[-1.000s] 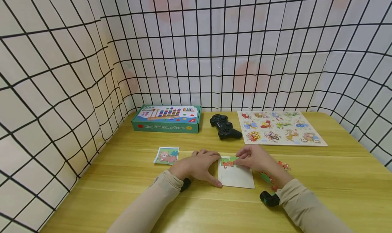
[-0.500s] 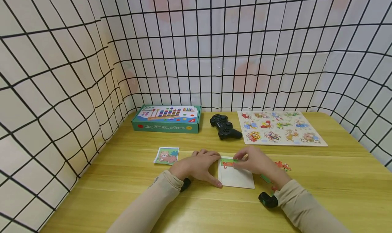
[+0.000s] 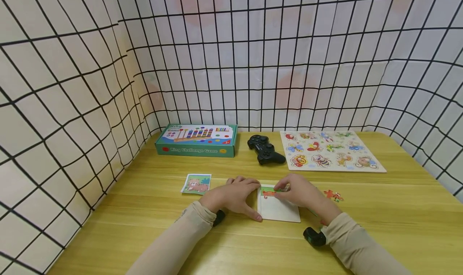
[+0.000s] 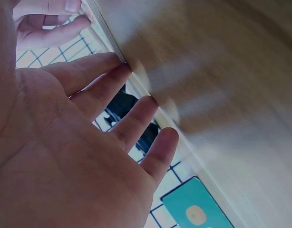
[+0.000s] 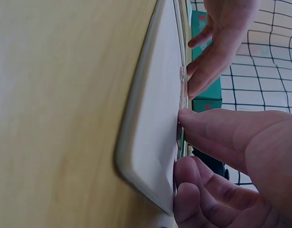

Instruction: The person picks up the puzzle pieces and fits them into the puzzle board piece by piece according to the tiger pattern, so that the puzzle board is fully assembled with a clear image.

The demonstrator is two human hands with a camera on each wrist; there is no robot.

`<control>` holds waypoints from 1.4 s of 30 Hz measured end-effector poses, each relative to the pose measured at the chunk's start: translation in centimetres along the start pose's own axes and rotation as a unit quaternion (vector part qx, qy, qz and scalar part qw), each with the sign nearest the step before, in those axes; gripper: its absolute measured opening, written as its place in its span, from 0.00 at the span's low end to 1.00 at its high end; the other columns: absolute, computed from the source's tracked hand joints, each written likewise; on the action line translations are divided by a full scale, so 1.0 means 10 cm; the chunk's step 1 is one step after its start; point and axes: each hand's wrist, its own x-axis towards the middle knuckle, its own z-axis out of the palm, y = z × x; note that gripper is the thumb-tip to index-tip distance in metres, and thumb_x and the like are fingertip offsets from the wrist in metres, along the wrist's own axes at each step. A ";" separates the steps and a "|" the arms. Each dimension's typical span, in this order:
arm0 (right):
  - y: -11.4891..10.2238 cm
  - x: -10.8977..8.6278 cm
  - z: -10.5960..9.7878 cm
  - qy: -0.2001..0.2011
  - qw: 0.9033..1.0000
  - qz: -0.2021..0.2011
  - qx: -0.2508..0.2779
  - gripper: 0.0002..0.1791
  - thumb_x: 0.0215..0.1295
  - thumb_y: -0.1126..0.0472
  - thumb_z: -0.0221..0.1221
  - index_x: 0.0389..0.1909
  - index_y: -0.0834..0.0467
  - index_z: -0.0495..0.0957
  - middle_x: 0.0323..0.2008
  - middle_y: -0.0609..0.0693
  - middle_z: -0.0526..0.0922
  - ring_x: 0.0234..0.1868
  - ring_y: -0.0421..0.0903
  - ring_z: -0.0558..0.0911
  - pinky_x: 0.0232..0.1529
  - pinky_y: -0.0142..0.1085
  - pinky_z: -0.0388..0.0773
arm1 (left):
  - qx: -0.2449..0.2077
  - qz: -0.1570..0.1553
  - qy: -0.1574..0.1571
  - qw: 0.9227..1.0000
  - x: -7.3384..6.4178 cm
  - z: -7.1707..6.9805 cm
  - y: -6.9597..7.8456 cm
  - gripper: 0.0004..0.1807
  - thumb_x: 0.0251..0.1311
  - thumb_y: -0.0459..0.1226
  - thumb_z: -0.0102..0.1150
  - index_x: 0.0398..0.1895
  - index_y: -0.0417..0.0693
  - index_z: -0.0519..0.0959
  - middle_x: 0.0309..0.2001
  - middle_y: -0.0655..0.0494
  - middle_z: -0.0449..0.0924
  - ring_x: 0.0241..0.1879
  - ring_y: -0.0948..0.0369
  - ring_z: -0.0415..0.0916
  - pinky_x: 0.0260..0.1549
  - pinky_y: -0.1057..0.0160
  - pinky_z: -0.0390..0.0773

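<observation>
A pale square puzzle board (image 3: 280, 211) lies in front of me, with green and orange jigsaw pieces (image 3: 267, 192) along its far left part. My left hand (image 3: 236, 195) rests at the board's left side, its thumb by the near left corner; in the left wrist view its fingers (image 4: 158, 154) are spread and fairly straight. With thumb and bent fingers, my right hand (image 3: 299, 192) pinches a jigsaw piece at the end of that row, mostly hidden by the fingertips. The right wrist view has the thumb (image 5: 196, 118) low against the board's surface.
Loose orange jigsaw pieces (image 3: 333, 195) lie right of the board, some partly behind the right wrist. A tiger picture card (image 3: 197, 184) lies to the left. Behind stand a Ring Challenge Game box (image 3: 197, 149), a black game controller (image 3: 267, 150) and an insect puzzle board (image 3: 334, 152).
My right hand has shifted slightly left and nearer, bringing its piece against the row on the board. My left hand has stayed in place.
</observation>
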 end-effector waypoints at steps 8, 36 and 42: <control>0.01 0.01 0.01 -0.004 1.000 0.001 -0.010 0.07 0.62 0.59 0.71 0.39 0.55 0.87 0.36 0.44 0.82 0.35 0.41 0.78 0.35 0.39 0.78 | -0.003 -0.003 -0.003 1.000 0.01 0.01 -0.01 0.55 0.50 0.71 0.64 0.77 0.52 0.63 0.75 0.61 0.58 0.71 0.53 0.56 0.67 0.41 0.56; 0.28 -0.23 -0.73 -0.088 0.989 -0.038 0.112 0.21 0.63 0.59 0.70 0.54 0.66 0.81 0.44 0.58 0.82 0.43 0.54 0.84 0.37 0.43 0.82 | -0.005 -0.001 -0.001 1.000 0.01 0.01 0.00 0.56 0.50 0.70 0.65 0.77 0.53 0.62 0.76 0.60 0.57 0.72 0.53 0.55 0.68 0.40 0.53; 0.39 -0.30 -0.86 -0.091 0.992 -0.014 0.085 0.23 0.61 0.58 0.71 0.54 0.64 0.82 0.45 0.58 0.81 0.45 0.55 0.84 0.38 0.42 0.81 | -0.003 -0.001 0.000 1.000 0.00 0.02 -0.01 0.56 0.50 0.71 0.65 0.77 0.53 0.62 0.76 0.61 0.57 0.72 0.53 0.54 0.68 0.40 0.54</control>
